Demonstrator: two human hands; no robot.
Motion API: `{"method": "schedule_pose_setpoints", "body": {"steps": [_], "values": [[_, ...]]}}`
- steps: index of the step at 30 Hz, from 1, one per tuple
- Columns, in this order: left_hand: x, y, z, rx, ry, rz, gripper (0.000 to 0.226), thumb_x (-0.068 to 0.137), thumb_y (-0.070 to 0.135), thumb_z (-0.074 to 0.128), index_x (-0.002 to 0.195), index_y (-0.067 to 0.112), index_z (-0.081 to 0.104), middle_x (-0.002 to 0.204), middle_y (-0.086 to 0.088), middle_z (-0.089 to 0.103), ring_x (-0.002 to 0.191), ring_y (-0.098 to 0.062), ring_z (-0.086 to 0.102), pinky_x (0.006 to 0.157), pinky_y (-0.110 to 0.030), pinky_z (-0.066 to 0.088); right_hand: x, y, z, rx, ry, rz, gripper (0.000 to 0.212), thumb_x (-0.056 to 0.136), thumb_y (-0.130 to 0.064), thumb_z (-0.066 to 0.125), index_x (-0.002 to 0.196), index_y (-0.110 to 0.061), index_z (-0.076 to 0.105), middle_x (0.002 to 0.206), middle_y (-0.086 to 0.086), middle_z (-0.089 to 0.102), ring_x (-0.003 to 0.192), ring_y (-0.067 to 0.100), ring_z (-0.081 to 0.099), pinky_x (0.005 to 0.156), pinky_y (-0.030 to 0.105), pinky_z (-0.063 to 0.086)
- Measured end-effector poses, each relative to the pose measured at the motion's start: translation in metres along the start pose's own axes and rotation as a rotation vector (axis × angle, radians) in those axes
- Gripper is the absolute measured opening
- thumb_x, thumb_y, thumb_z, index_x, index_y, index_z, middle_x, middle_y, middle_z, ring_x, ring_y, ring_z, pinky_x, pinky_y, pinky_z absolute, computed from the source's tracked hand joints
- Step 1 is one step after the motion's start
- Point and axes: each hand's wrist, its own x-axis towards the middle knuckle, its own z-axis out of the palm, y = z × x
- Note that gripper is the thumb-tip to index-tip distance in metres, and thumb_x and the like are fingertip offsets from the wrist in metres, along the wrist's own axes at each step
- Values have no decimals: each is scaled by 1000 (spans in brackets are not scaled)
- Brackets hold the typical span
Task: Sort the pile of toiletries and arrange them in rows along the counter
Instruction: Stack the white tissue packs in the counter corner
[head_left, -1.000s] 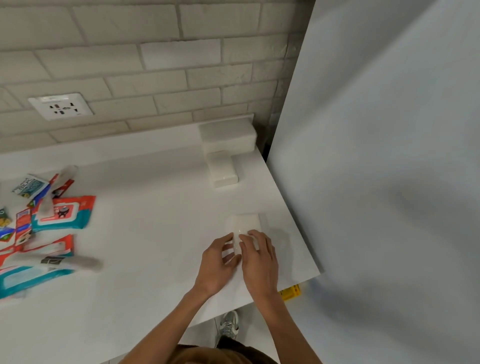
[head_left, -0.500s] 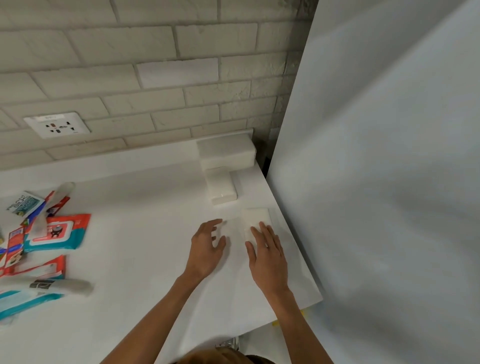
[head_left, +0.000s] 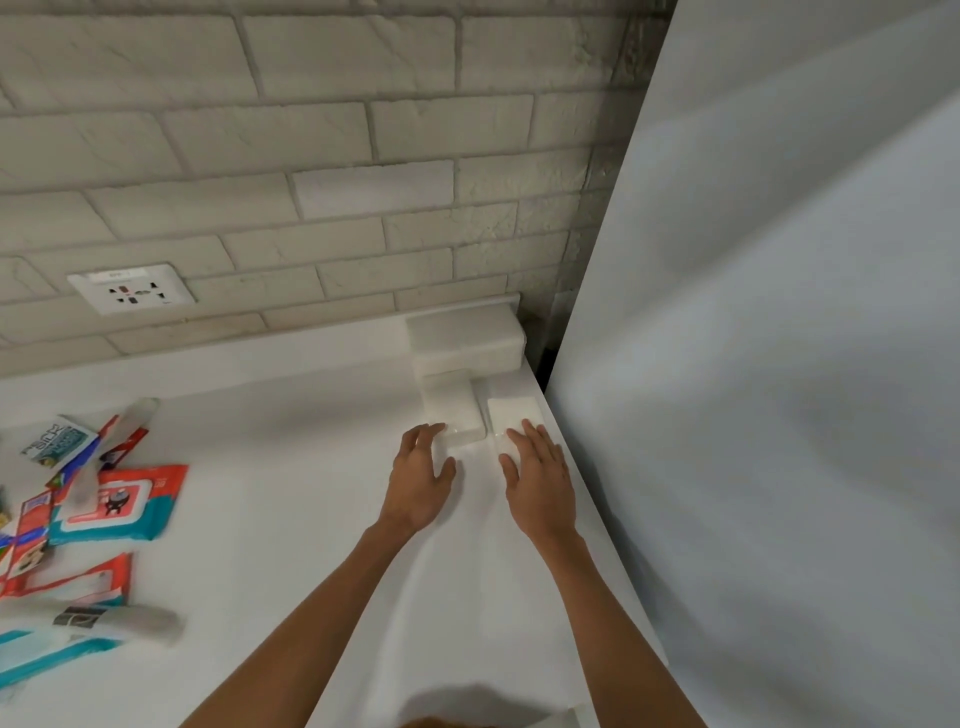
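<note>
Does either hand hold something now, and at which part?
Nothing is gripped. The right hand lies flat on the near end of a white pack; the left hand touches the neighbouring pack.

Pale brick wall (head_left: 311, 130) behind; socket (head_left: 132, 288) low left; grey panel (head_left: 779, 312) right.

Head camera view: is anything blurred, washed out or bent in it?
Head view: the small white rectangular packs nearly wash out against the white counter; the red-and-teal wipes pouches at left are smeared; the pale brick wall bows from the wide lens.
</note>
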Motion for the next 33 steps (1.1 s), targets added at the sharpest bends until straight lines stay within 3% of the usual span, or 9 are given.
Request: {"method": "schedule_pose_setpoints", "body": {"steps": [4,12,24,33], "values": [[15,-2,0,-4,-16,-10,57,99,23,64,152,22,44,152,-9,44,130,-28,55,110,-35,45,26,4,7,28,6,-10,42,112,-36,50,150,-21,58,165,1,46,158,21,33,126,50,35],[32,-2,1,-16,-20,-28,55,101,29,60,153,28,42,146,-12,52,125,-29,58,109,-38,47,58,4,15,80,3,-43,39,111,-36,55,146,-20,61,162,2,50,156,23,37,120,52,43],[38,-4,1,28,-50,-49,52,101,26,61,151,22,50,149,-11,52,130,-30,56,113,-42,45,73,-7,16,143,-58,-39,39,114,-32,45,149,-21,59,164,1,47,157,22,34,123,53,39],[37,-5,2,34,-53,-63,53,100,27,62,151,23,50,150,-11,51,133,-31,54,113,-45,44,75,-2,19,220,-83,-59,40,113,-26,50,153,-23,54,167,-2,42,160,20,27,125,54,36]]}}
